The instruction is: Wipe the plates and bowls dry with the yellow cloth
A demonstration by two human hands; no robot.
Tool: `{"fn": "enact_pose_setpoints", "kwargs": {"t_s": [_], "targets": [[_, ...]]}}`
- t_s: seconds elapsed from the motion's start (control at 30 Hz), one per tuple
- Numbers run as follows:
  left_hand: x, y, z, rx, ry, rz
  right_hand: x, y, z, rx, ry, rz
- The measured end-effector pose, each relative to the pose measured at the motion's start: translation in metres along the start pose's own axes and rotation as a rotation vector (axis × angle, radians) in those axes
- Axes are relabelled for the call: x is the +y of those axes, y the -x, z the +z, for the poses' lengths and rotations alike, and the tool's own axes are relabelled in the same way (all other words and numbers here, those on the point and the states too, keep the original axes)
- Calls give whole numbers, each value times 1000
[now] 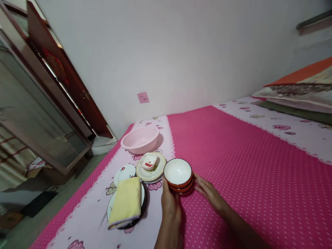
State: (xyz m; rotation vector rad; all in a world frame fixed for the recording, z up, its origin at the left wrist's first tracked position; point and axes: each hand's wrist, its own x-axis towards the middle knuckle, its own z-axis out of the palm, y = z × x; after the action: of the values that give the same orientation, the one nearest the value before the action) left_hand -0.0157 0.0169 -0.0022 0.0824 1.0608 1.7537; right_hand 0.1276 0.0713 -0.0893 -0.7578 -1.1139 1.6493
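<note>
A stack of orange-brown bowls [178, 172] with white insides and dark rims is between my hands. My left hand [170, 202] presses against its near left side, with the fingertips partly hidden by the bowls. On the right side, the fingers of my right hand [209, 192] rest along the lower bowls. Just left of the stack are cream plates [158, 170] with a small white squarish dish [148, 160] on top. A folded yellow cloth [126, 200] lies over dark-edged plates [143, 200] nearer me.
A pink basin [140, 139] stands farther back on the pink and white bedspread [228, 145]. Beside the cloth is a white flowered plate [125, 173]. Folded bedding [306, 88] is piled at far right. The bed edge drops to the floor [85, 176] on the left.
</note>
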Motion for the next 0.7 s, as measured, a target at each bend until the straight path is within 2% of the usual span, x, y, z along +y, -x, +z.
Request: {"fn": "enact_pose_setpoints", "kwargs": {"t_s": [0.13,0.27,0.4,0.7], "targets": [[27,16,-30,79,65,78,11,12,43,-70,-23,54],[42,16,-52,120,90,110,14,8,72,-94,-49,101],[43,16,-69,148,112,140,14,5,88,-110,-67,100],[33,15,-84,215,92,156,14,1,108,-127,-81,79]]}}
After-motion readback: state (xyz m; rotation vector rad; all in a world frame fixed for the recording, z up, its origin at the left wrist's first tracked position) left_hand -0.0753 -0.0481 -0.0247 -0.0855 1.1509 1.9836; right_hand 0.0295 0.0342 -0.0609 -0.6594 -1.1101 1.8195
